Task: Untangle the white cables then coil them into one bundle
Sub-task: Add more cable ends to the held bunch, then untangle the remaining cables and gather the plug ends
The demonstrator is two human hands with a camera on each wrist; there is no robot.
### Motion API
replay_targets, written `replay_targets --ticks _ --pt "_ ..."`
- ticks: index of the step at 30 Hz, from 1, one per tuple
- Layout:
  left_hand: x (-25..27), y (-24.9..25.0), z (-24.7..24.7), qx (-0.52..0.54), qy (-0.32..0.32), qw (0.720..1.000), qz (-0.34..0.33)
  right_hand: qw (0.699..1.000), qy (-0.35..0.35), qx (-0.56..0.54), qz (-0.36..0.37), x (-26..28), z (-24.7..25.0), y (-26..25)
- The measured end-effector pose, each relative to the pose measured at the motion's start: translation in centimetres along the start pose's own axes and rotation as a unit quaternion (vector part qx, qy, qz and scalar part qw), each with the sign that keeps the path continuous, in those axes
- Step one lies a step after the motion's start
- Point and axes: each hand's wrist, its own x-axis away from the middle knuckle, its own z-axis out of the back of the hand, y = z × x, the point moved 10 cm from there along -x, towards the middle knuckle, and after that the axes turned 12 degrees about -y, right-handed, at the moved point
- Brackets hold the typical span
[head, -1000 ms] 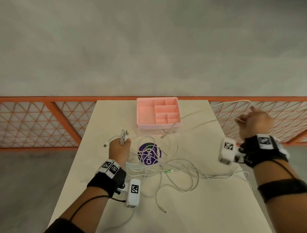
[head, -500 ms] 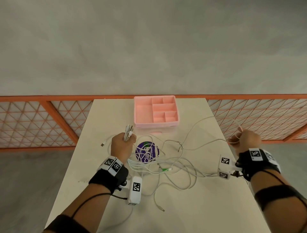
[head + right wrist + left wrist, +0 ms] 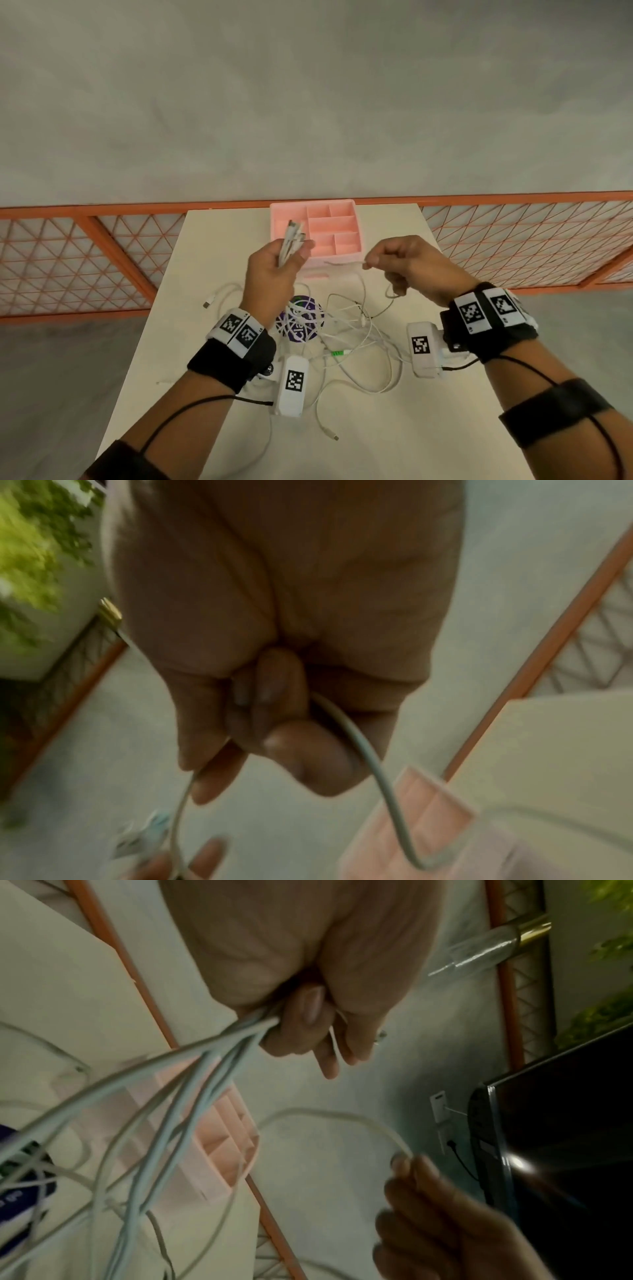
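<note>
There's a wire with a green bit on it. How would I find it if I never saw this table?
Look at the pale table, near the person's edge, between the two wrists. In the heap of white cables there, just right of the purple round sticker, lies the green connector. It is the only green thing among all the white plugs.

Behind the fingers of each hand: black wristband (image 3: 236,359) with white square-coded marker tiles, white camera module (image 3: 292,385), thin black cable, black forearm strap (image 3: 555,409).
</note>
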Motion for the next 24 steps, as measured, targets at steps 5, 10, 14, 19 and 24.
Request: replay_targets --ticks 5,10,14,19,24 --pt "0.4 -0.5 -4.4 0.092 -0.126 0.987 0.034 0.987 -0.003 -0.12 0.107 -0.3 -0.9 -3.7" --pt "1.4 -5.3 -2.9 0.022 -0.147 0.982 0.119 0.919 0.221 -0.267 0.188 2.4 7.1 -5.3" --pt "1.7 -7.1 -0.1 -0.024 -0.076 0.988 0.134 0.876 0.323 -0.282 0.221 5.2 12.0 -5.3" --pt "0.5 -5.0 0.1 -0.015 -0.028 0.994 0.106 0.913 0.406 0.017 0.044 4.6 13.1 -0.8" --pt "-0.5 -2.8 -1.5 -0.08 -0.075 0.992 0.068 0.888 0.244 0.364 -0.137 1.0 7.4 2.4"
